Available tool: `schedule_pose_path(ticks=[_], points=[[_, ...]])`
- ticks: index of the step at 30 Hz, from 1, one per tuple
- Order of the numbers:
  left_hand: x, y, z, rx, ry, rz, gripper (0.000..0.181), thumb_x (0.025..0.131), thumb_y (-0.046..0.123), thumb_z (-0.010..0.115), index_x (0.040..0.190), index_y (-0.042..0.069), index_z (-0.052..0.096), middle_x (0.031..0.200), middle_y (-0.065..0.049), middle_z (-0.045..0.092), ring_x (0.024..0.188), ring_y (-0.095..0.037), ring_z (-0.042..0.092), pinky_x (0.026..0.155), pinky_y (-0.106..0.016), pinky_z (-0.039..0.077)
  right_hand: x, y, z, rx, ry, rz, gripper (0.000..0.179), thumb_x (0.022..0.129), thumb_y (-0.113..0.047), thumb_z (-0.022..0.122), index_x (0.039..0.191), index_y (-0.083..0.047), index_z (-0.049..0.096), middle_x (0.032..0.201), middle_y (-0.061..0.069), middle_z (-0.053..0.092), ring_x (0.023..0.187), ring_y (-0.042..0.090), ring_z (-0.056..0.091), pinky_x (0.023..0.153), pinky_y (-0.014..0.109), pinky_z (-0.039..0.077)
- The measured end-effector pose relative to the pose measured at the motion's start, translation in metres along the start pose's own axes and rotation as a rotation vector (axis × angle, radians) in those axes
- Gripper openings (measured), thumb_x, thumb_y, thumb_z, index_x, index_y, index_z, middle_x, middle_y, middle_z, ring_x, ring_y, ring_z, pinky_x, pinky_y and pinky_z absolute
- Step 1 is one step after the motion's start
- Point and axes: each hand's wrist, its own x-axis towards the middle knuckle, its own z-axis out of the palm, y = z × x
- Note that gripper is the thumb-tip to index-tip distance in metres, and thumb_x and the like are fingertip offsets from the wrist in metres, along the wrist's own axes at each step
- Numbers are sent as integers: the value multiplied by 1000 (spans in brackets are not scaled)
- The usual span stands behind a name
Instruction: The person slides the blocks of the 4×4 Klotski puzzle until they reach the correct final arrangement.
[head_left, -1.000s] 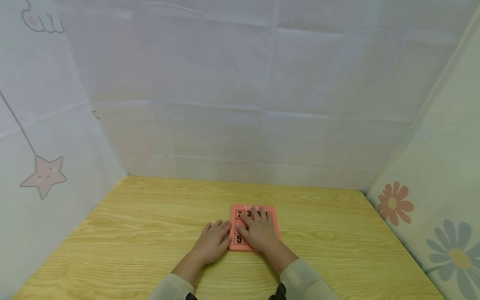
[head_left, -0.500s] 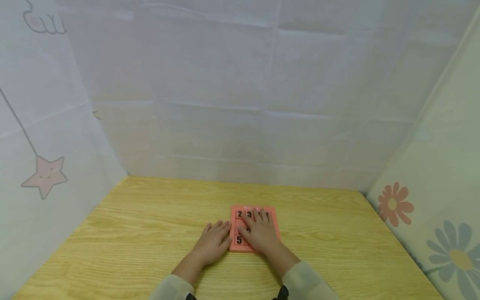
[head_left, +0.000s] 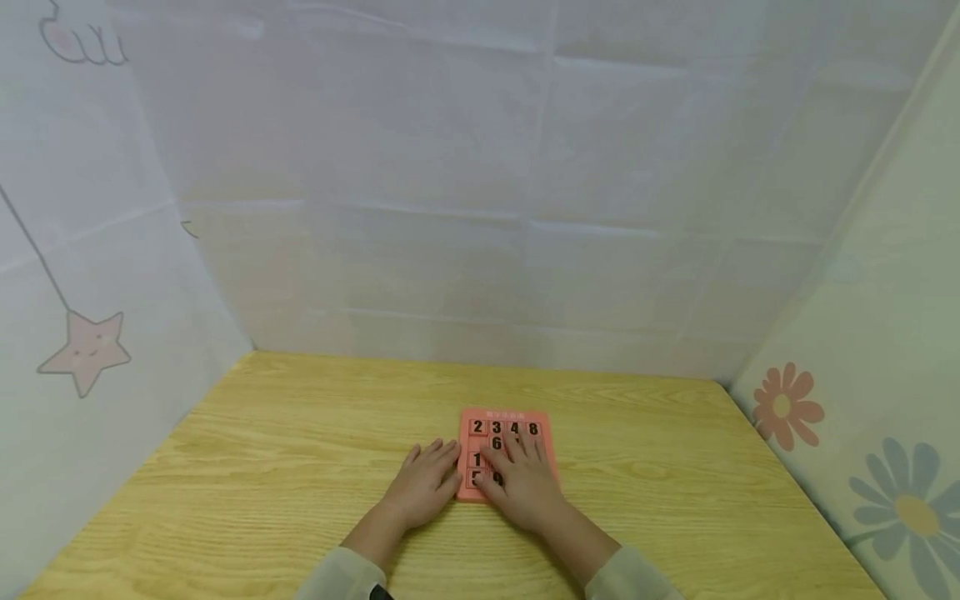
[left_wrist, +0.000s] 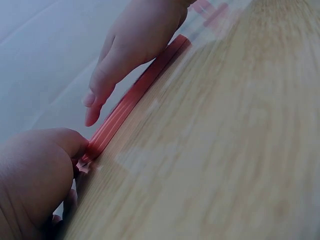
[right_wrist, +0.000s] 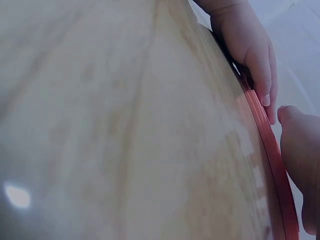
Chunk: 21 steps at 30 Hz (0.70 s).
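A pink number sliding puzzle [head_left: 464,442] lies flat on the wooden table, its black-numbered tiles partly covered. Its top row reads 2, 3, 4, 8, with a 6, a 1 and a 5 lower down. My left hand [head_left: 422,490] rests beside the puzzle's left edge, fingers extended, with the thumb at the pink side [left_wrist: 122,112] in the left wrist view. My right hand [head_left: 527,485] spreads over the tiles, fingers pointing away from me, hiding the lower right ones. From the right wrist view, the right thumb [right_wrist: 290,112] lies just over the puzzle's edge.
The wooden table [head_left: 300,433] extends on all sides of the puzzle. A pale cloth [head_left: 480,208] hangs behind it, and printed cloth walls with a star [head_left: 85,354] and flowers [head_left: 783,406] stand at left and right.
My right hand has drawn back slightly toward me and to the right, uncovering the 4, 8 and 6 tiles. My left hand stays at the puzzle's left edge.
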Motion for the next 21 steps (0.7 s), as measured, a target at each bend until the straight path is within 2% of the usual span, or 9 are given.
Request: schedule_pose_path(ticks=[10, 21], points=[[0, 0, 0, -3, -5, -2, 49, 103, 27, 46, 144, 1, 47, 151, -15, 46, 145, -37, 35, 121, -60, 17, -12, 0, 0, 37, -19, -32, 53, 101, -55, 38, 145, -29, 49, 161, 15, 28, 150, 43, 15, 120, 65, 15], [0, -1, 1, -2, 7, 0, 49, 102, 28, 47, 143, 0, 48, 150, -15, 47, 144, -38, 36, 121, -60, 17, -15, 0, 1, 33, -31, -46, 53, 100, -58, 37, 144, -31, 51, 160, 14, 29, 151, 42, 13, 120, 64, 14]])
